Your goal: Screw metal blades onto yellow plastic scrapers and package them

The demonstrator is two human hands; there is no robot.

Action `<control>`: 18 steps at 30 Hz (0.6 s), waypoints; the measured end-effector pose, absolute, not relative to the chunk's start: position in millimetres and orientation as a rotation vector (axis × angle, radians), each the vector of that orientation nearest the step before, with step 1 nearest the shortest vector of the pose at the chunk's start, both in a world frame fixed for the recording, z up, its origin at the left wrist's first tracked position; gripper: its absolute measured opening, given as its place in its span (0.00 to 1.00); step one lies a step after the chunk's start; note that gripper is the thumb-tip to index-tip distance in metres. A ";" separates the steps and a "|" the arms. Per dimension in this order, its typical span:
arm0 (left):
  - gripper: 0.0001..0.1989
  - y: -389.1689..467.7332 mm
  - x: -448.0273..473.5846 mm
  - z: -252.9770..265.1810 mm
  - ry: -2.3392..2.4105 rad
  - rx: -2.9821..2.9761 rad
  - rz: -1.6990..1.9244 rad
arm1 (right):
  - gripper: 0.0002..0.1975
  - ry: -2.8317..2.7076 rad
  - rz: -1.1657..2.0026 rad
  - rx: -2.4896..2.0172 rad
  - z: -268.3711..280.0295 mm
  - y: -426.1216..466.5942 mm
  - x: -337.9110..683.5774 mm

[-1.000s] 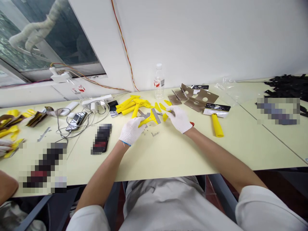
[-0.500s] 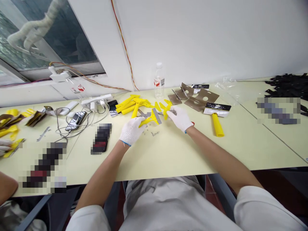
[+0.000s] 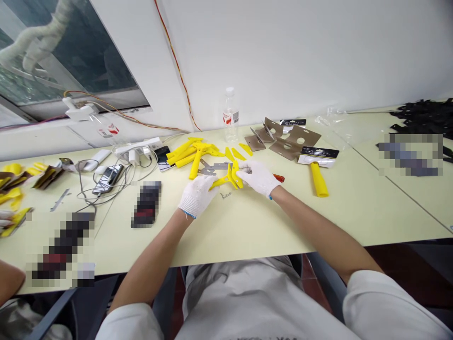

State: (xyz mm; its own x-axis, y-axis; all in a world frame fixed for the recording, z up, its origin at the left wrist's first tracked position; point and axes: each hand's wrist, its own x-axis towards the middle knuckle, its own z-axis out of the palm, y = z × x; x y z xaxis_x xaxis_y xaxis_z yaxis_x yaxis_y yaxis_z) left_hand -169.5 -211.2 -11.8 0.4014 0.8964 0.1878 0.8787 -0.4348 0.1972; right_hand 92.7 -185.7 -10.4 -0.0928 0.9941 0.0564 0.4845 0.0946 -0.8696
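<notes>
My left hand, in a white knit glove, is closed round the handle of a yellow scraper held above the table. My right hand, gloved too, pinches a small yellow cover plate against the scraper's head. The scraper's blade is hidden from here. Just behind the hands lie flat grey metal blades and a pile of yellow scraper handles. Loose yellow plates lie beyond my right hand. Small screws are scattered in front of the scraper. A red-orange object pokes out behind my right wrist.
A water bottle stands by the wall. Brown folded cards and a carded yellow handle lie at right. Left are a phone, cables, a power strip and a co-worker's gloved hand. Black parts are heaped far right.
My right hand has come down and left, bringing the yellow plate onto the scraper's head. The scraper has turned, and the blade seen on it before is now covered.
</notes>
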 end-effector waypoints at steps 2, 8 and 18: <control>0.12 -212.6 -167.4 -9.2 1.642 2.576 0.384 | 0.13 -1.677 0.911 -1.472 -10.6 -185.4 91.2; 0.10 -213.9 -165.9 -9.5 1.618 2.593 0.387 | 0.13 -1.699 0.912 -1.477 -11.4 -184.6 88.8; 0.12 -216.6 -163.1 -9.8 1.638 2.588 0.394 | 0.15 -1.719 0.865 -1.537 -19.8 -183.6 87.4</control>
State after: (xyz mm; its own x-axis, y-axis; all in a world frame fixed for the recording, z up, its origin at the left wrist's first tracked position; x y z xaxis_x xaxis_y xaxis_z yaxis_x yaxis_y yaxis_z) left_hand -163.1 -216.6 -9.8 0.4051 0.8953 0.1853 0.8817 -0.4361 0.1799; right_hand 87.4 -183.6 -19.8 -0.0853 0.9952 0.0485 0.5544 0.0878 -0.8276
